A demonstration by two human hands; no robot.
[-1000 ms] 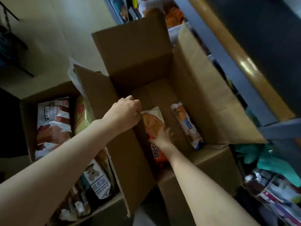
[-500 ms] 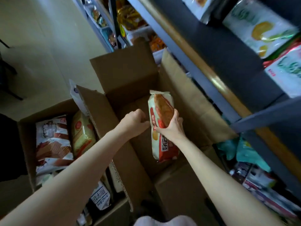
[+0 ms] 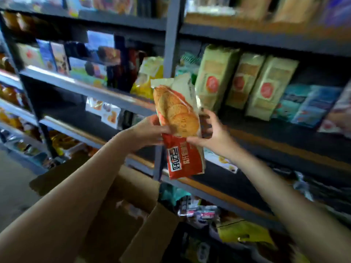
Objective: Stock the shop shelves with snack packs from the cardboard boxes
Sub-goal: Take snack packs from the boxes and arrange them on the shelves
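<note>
Cardboard box (image 3: 121, 211): nearest item, low centre-left, flaps standing open; its contents are not readable in this view.
Left hand (image 3: 146, 132): fingers curled onto the left edge of the biscuit pack at mid-height, grasping it.
Right hand (image 3: 212, 132): thumb across the front face, fingers wrapped behind the right edge, grasping the same pack.
Biscuit pack (image 3: 179, 128): held in the air between both hands, in front of the grey shelf upright (image 3: 171, 54), touching no shelf.
Change: half a second ago the pack was just above the box, carried by the right hand alone, while the left hand rested on the box flap; it is now raised to shelf height with both hands on it.
Meaning for the task: judged as pick complete and transfer under way; placement not yet done.
Long axis: close to vertical, top leaning slightly left.
Pointing: white crimped end up with the biscuit picture below it, red lettered end down; printed face toward the camera.
Far shelf (image 3: 284, 128): dark board to the right, carrying a row of upright pale green packs (image 3: 245, 80); a bare stretch lies in front of them, a likely destination.
</note>
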